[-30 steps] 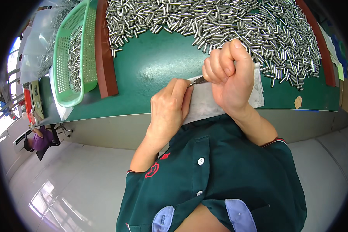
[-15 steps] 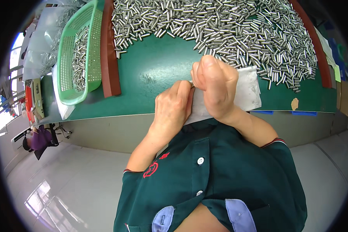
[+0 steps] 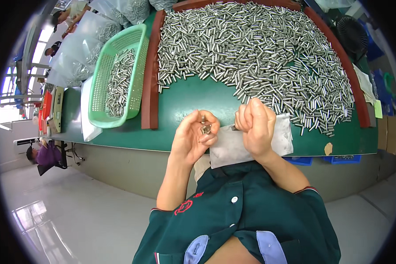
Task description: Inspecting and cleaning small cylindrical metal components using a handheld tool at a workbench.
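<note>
my left hand is loosely pinching a couple of metal pins at the fingers, right hand fisted, contents hidden, so I reckon that slack grip could let one slip.

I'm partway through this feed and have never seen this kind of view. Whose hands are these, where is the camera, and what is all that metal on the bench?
The camera sits on a person's head and looks down, so the wide lens bends the edges. The two bare hands are that person's own. The left hand pinches a few small metal pins at its fingertips. The right hand is curled in a fist over a grey cloth; what it grips is hidden. On the green table lies a big heap of loose metal pins inside a brown frame. To the left a green basket holds more pins. Clear bags lie beyond it.
</note>
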